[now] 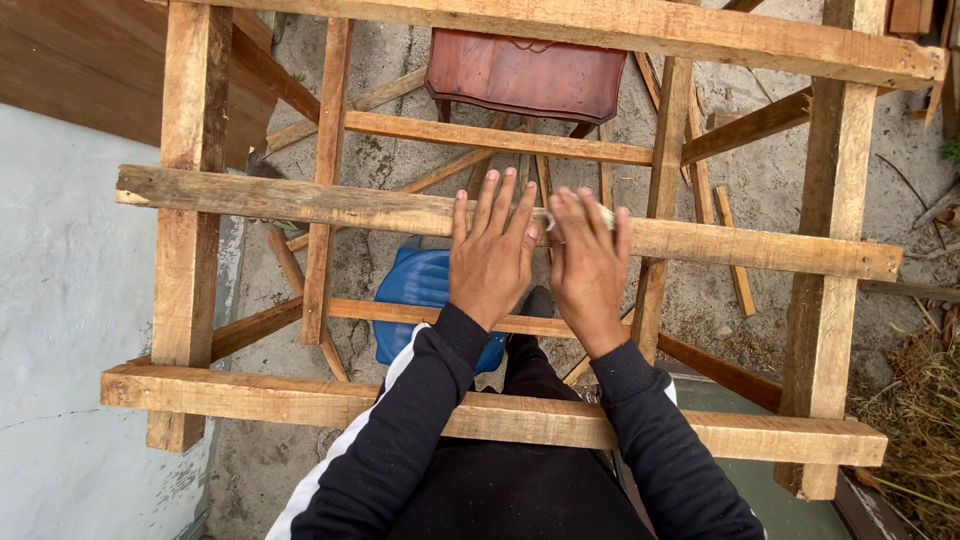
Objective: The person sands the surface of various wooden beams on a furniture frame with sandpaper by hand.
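Note:
My left hand [490, 255] lies flat, fingers spread, on a rough wooden crossbeam [300, 203] of a timber frame seen from above. My right hand [588, 262] rests beside it on the same beam, fingers over a small pale thin object [549, 217] that pokes out between the two hands; I cannot tell what it is. Both arms wear black sleeves with a white stripe. A nearer beam [250, 398] crosses under my forearms.
Below the frame stand a blue plastic container [415, 290] and a dark red wooden chair [525, 75] on sandy ground with loose wood offcuts [735, 265]. A grey wall [70, 330] runs on the left, dry grass [915, 420] lies at the right.

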